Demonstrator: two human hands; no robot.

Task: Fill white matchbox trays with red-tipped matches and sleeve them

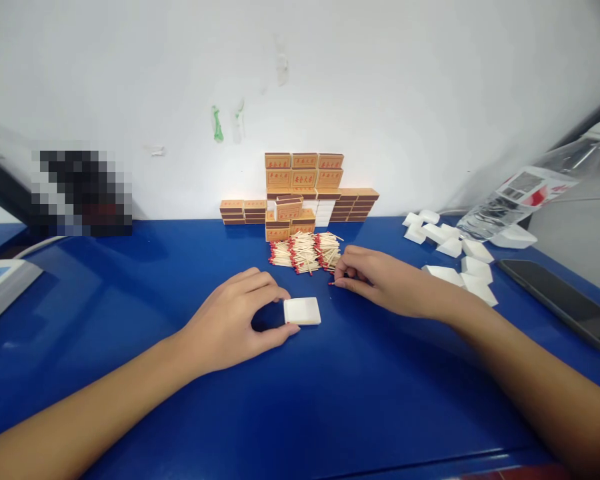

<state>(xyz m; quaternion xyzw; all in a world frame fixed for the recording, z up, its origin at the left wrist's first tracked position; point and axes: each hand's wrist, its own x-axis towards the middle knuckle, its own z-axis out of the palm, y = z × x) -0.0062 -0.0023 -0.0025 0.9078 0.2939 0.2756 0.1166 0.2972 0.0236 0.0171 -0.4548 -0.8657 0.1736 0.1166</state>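
A small white matchbox tray (303, 311) lies on the blue table in front of me. My left hand (237, 317) grips its left end between thumb and fingers. Just right of the tray, my right hand (373, 280) is closed in a pinch on a red-tipped match (331, 284) near the tabletop. Behind both hands is a pile of loose matches (304, 253), with red heads and pale sticks. The fingers of my right hand are close to the right end of this pile.
Printed matchboxes (304, 179) are stacked against the white wall, with white trays among them. Several loose white trays (450, 247) are scattered at the right, beside a tilted plastic bottle (515, 193) and a black phone (563, 303). A white power strip (7, 287) sits at the left.
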